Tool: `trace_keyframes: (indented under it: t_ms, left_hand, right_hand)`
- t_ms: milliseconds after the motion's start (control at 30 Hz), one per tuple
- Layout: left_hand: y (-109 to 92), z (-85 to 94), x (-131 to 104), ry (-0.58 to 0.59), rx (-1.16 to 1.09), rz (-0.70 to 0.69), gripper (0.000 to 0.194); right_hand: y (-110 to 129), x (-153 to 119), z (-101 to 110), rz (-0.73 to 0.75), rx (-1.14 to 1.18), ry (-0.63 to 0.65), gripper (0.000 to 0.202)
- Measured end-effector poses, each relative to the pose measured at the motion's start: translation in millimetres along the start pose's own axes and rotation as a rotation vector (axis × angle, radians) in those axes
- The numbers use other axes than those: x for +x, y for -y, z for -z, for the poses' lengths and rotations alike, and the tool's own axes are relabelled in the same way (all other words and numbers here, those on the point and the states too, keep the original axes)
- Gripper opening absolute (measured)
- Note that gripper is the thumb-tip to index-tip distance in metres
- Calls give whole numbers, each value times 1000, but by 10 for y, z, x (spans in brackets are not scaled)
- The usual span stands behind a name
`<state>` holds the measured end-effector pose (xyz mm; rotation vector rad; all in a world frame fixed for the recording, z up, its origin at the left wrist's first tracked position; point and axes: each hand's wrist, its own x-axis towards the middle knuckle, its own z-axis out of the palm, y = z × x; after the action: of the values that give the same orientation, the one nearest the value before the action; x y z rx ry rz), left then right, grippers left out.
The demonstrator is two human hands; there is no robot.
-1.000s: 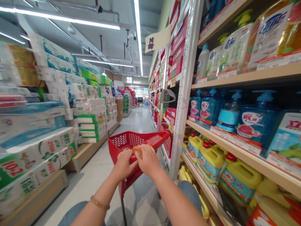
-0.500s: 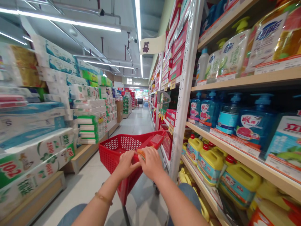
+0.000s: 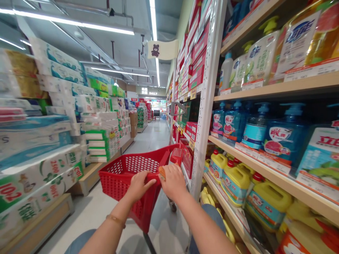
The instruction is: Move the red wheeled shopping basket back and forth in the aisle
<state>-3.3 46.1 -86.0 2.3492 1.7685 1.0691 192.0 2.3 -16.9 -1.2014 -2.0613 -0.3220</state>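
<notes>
A red shopping cart (image 3: 119, 175) with a perforated basket stands just ahead, angled to the left in the aisle. My left hand (image 3: 139, 185) is closed on its handle, with the thumb pointing right. Beside it, my right hand (image 3: 173, 180) wraps round the right part of the same handle, holding a small orange item (image 3: 162, 172) against it. What that item is, I cannot make out. A bracelet (image 3: 116, 221) circles my left wrist. The part of the basket that shows holds nothing I can make out.
Shelves of blue pump bottles (image 3: 284, 135) and yellow jugs (image 3: 236, 183) rise close on the right, behind a white perforated post (image 3: 205, 98). Stacked paper packs (image 3: 39, 183) line the left on low wooden platforms (image 3: 50, 225). A tiled aisle (image 3: 156, 132) runs ahead between them.
The cart's basket has swung left, and its handle is turned more. My hands have moved slightly apart, still on the handle. The bear sign overhead appears farther left.
</notes>
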Motion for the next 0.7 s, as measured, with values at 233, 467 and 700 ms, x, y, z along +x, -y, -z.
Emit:
trace_keyframes:
  t_ms: [233, 467, 700]
  left_hand:
    - [-42, -161, 14, 50, 42, 56, 38]
    - [277, -125, -94, 80, 43, -24, 32]
    - [437, -108, -250, 119, 201, 52, 36]
  right_hand:
    - [-1, 1, -211, -158, -81, -8, 28]
    - [-143, -136, -420, 37, -6, -20, 47]
    - [-263, -115, -465, -170, -64, -109, 44]
